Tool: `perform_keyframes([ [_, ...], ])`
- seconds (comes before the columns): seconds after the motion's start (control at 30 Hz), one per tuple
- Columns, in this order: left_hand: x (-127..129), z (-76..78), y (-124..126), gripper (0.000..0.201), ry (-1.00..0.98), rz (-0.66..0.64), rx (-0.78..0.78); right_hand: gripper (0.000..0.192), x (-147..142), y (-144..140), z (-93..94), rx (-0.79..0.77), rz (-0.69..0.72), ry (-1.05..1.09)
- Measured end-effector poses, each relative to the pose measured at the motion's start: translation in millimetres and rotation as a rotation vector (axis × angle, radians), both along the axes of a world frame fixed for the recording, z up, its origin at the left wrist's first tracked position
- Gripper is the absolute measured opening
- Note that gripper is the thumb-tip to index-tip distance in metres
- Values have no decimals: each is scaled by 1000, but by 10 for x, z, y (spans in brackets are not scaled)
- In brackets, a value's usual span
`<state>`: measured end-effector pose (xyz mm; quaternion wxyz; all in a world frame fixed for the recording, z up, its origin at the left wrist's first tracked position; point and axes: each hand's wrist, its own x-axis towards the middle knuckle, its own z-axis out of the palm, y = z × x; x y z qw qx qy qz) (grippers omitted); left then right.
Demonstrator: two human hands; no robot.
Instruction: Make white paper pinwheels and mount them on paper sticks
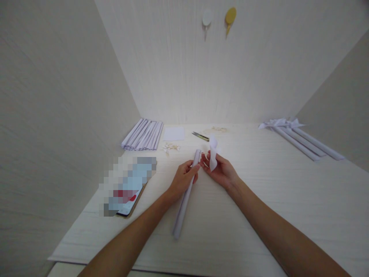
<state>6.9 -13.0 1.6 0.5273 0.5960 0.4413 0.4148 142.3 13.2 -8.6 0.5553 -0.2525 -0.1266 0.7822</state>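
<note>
Left hand [183, 179] gripping long rolled white paper tube [186, 196], right hand [221, 171] pinching small white paper piece [213, 152] at tube's far end; attachment likely next, needing alignment.

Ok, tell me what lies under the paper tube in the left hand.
Under the rolled paper tube held by the left hand only the bare white table shows. The strip directly beneath it stays covered.

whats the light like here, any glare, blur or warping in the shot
Head view: soft, even light with a brighter washed-out patch on the table near the back wall; faint shadows only under the left hand and the paper tube; wide-angle warping spreads the side walls outward; the phone is pixelated over; the small scissors and the right hand look sharp enough.
</note>
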Motion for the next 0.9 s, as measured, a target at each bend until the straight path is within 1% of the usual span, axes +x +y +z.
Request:
perform_keyframes([
  [0.23,3,-12,1,21,-3,-23,-9,8,-19,3,-1,25,-3,-79],
  [0.37,-1,-18,4,21,-4,-46,-2,5,-35,11,-22,109,-20,-105],
  [0.47,-4,-22,5,21,-5,-56,3,7,-50,18,-38,184,-15,-132],
  [0.53,-4,-25,6,21,-4,-57,5,8,-59,18,-34,208,-23,-140],
  [0.73,4,-17,1,20,11,-64,11,15,-75,-11,22,200,-25,-158],
  [0.9,2,-2,-14,19,8,-58,2,17,-78,-16,26,217,-28,-181],
])
